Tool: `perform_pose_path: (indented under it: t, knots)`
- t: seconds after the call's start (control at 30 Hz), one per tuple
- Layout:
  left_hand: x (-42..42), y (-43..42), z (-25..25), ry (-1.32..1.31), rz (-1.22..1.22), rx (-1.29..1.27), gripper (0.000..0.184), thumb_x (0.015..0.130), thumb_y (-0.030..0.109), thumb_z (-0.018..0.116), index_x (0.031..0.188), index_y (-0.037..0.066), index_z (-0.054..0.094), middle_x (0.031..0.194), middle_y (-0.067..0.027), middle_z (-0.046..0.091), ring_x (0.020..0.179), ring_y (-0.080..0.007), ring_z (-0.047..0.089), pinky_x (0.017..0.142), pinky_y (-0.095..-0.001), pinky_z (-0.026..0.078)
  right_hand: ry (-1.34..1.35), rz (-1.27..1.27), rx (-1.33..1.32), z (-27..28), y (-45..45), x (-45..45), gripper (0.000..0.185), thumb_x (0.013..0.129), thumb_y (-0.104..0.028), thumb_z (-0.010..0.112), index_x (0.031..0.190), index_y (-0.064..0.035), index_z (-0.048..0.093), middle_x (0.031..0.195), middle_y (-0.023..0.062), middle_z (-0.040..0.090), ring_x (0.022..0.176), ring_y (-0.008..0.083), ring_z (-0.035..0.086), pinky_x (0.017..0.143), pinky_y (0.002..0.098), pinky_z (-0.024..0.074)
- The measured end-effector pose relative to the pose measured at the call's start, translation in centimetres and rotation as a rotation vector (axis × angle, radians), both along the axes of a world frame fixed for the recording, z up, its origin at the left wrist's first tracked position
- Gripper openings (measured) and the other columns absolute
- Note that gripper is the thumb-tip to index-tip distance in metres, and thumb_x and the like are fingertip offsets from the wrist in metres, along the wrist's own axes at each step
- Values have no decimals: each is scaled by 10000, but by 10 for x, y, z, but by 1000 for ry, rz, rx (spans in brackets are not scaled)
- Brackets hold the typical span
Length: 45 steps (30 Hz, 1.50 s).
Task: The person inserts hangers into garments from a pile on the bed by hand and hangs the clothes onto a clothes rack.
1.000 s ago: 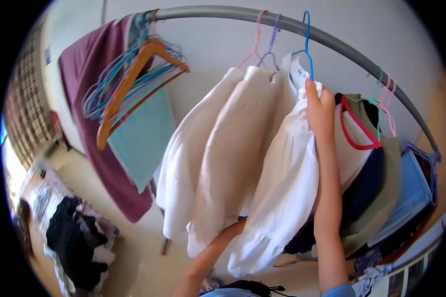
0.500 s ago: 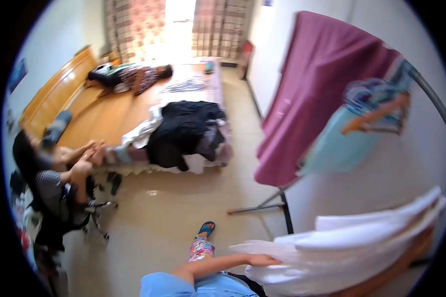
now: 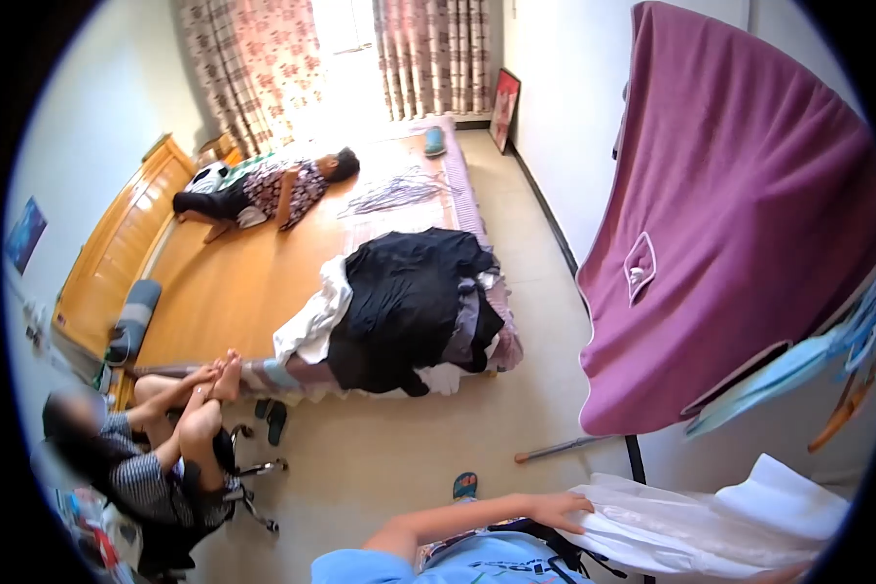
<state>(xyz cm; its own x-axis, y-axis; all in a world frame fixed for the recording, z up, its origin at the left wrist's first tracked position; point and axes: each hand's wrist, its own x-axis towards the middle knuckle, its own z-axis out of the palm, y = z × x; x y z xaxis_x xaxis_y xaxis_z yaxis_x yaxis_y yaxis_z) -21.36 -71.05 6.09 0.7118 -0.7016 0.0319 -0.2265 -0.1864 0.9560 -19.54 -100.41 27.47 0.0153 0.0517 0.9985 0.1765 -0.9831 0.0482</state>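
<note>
My left hand [image 3: 558,508] is closed on the near left edge of a thin white cloth [image 3: 662,526], which spreads to the right in front of my body. Its exact kind cannot be made out. Of my right hand, only a strip of skin [image 3: 793,575] shows at the bottom right, under the cloth; its fingers are hidden. Above the white cloth hangs a large purple cloth [image 3: 720,214] with pale edging. Light blue garments [image 3: 798,368] and a brown wooden hanger [image 3: 844,417] hang beside it at the right.
A drying-rack leg [image 3: 560,450] reaches across the floor below the purple cloth. Black clothes [image 3: 409,302] and a white garment [image 3: 319,316] lie on the bed's corner. One person [image 3: 282,190] lies on the bed; another [image 3: 170,457] sits on a wheeled chair at the left.
My view has swung left, so the bed and purple cloth appear farther right. The white cloth sits lower, and my right arm has dropped nearly out of sight. My left hand still grips the cloth.
</note>
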Motion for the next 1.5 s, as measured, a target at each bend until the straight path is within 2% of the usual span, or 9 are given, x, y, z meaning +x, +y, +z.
perform_pose_path:
  t: [0.17, 0.33, 0.53, 0.63, 0.77, 0.8, 1.1, 1.2, 1.5]
  knots:
    - [57, 67, -28, 127, 86, 79, 461, 762, 381, 481, 1035, 14, 431, 943, -164, 508, 853, -274, 501, 747, -323, 392, 616, 428, -55, -44, 162, 50, 303, 776, -123, 373, 1042, 11, 428, 1122, 255, 392, 1032, 402, 380, 853, 496, 288]
    - [132, 113, -34, 237, 254, -86, 416, 781, 324, 484, 1039, 1, 434, 914, -136, 522, 855, -214, 510, 746, -291, 396, 811, 943, -296, -83, 268, 158, 178, 667, -66, 505, 845, -62, 501, 924, 119, 509, 797, 276, 513, 637, 369, 405]
    - [284, 205, 119, -484, 1192, -551, 239, 779, 103, 458, 982, -24, 468, 933, -141, 521, 886, -232, 499, 783, -318, 381, 890, 1149, -308, -101, 345, 321, 228, 602, -13, 559, 822, -53, 514, 909, 120, 524, 720, 256, 531, 600, 334, 418]
    - [349, 230, 223, -1107, 843, -935, 214, 772, 56, 434, 969, -14, 479, 940, -165, 517, 866, -259, 498, 758, -317, 397, 818, 1136, -318, -95, 364, 394, 207, 613, -19, 556, 814, -42, 516, 898, 128, 529, 715, 264, 526, 602, 338, 414]
    - [352, 217, 251, -459, 799, -1373, 44, 764, 21, 404, 751, 44, 440, 718, -46, 431, 706, -183, 466, 718, -356, 410, 969, 1164, -130, -98, 392, 455, 191, 625, -25, 547, 814, -29, 514, 891, 133, 533, 722, 274, 520, 612, 349, 409]
    - [382, 224, 278, -617, 691, -1473, 111, 801, 97, 385, 738, 46, 460, 707, -73, 467, 699, -194, 487, 704, -356, 405, 980, 1163, -150, -95, 400, 467, 191, 625, -25, 547, 814, -29, 514, 891, 133, 533, 722, 274, 520, 612, 349, 409]
    - [545, 301, 263, -1098, 497, -1660, 261, 853, 229, 356, 688, 78, 492, 737, -69, 506, 737, -195, 502, 673, -377, 398, 1098, 1069, -174, -116, 468, 604, 216, 622, -16, 534, 837, -10, 516, 931, 141, 521, 756, 269, 525, 651, 344, 424]
    - [593, 343, 268, -1180, 745, -1907, 239, 835, 250, 400, 694, 92, 511, 718, -45, 514, 691, -181, 506, 657, -353, 402, 1102, 1065, -169, -120, 520, 660, 214, 625, -6, 529, 838, -3, 518, 945, 140, 516, 769, 262, 521, 665, 336, 426]
    - [708, 496, 272, -1043, 705, -1854, 142, 790, 152, 472, 670, 83, 504, 671, -39, 514, 630, -178, 505, 591, -290, 413, 1168, 1321, -418, -95, 713, 806, 235, 642, 28, 504, 877, 14, 504, 977, 155, 499, 812, 275, 519, 700, 334, 432]
